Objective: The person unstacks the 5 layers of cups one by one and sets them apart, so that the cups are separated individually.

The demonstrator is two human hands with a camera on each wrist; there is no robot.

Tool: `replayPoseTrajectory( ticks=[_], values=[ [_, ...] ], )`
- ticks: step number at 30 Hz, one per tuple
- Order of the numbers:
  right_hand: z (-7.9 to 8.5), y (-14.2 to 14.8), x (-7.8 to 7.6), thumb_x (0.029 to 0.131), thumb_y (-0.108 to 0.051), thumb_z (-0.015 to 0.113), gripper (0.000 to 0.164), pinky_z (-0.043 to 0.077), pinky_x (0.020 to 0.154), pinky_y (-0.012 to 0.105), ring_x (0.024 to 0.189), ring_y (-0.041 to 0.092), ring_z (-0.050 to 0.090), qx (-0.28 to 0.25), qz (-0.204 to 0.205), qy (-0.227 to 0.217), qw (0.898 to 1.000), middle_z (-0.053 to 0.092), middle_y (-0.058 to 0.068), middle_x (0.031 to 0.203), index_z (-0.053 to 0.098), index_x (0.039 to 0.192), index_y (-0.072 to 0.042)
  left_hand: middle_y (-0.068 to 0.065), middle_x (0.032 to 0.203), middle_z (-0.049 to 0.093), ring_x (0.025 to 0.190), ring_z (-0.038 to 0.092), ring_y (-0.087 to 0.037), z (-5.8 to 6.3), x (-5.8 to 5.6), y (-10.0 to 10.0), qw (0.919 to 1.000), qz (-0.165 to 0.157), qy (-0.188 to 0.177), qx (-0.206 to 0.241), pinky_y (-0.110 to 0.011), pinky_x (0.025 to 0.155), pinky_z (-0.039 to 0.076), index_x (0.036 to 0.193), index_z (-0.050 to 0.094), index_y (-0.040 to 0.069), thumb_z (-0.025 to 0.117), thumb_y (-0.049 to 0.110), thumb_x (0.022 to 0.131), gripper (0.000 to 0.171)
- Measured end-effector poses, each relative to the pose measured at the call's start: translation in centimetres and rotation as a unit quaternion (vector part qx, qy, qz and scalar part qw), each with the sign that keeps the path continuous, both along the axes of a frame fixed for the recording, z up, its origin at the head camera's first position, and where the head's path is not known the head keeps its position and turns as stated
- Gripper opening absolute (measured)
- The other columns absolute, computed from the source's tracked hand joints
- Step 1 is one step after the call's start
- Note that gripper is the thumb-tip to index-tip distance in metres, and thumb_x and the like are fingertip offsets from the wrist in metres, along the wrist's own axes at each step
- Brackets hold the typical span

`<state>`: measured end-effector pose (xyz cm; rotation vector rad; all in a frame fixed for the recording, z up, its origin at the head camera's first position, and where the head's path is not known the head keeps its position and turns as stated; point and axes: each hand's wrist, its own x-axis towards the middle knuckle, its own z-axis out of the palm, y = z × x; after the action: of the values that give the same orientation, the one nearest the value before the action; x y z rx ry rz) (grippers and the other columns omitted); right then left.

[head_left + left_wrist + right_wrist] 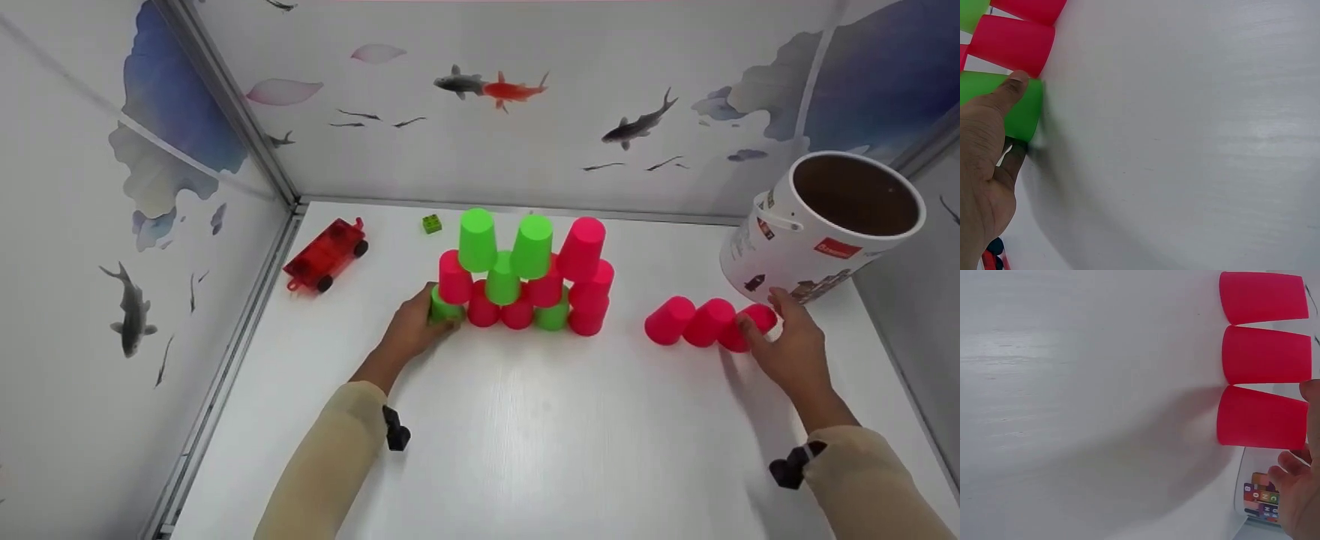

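Upside-down cups stand stacked in three rows. My left hand [411, 324] grips the green cup [1026, 112] at the left end of the bottom row, its thumb on the near side. Beside that cup are a pink cup [484, 306] and several more in pink and green. Two green cups [478, 240] and one pink cup [582, 249] top the stack. To the right, three pink cups stand in a row touching at the base. My right hand [799, 352] holds the rightmost pink cup [1262, 417] between thumb and fingers.
Behind my right hand stands a white bucket [765, 259] with printed pictures. A red toy wagon [327, 255] sits at the back left of the white table [510, 435], and a small green toy brick [431, 223] lies near the back wall. Printed walls border the table.
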<state>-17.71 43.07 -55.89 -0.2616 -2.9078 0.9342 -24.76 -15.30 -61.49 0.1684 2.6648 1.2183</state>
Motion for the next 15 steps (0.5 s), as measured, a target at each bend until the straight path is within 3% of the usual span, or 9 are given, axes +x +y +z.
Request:
replayPoseTrajectory(
  ticks=[7,15],
  values=[
    [3.7,-3.1,-1.4,0.108,-0.03,0.07,0.073,0.038,0.119,0.082,0.154,0.059,0.041,-0.003,0.02,0.083,0.996,0.043,0.031,0.167,0.035,0.169,-0.008,-0.004,0.141,0.068,0.133,0.061,-0.027,0.0,0.1,-0.1,1.0,0.001,0.0,0.0,-0.051,0.121,0.05,0.152,0.052,0.021,0.081,0.035,0.102,0.06],
    [7.7,-10.6,-3.0,0.109,-0.036,0.07,0.066,0.045,0.118,0.076,0.153,0.049,0.051,-0.016,0.109,0.154,0.982,0.053,0.021,0.166,0.045,0.167,-0.014,-0.002,0.131,0.069,0.123,0.062,-0.024,-0.1,0.0,0.1,1.0,0.003,0.002,0.003,-0.048,0.114,0.053,0.149,0.054,0.022,0.08,0.035,0.101,0.056]
  ],
)
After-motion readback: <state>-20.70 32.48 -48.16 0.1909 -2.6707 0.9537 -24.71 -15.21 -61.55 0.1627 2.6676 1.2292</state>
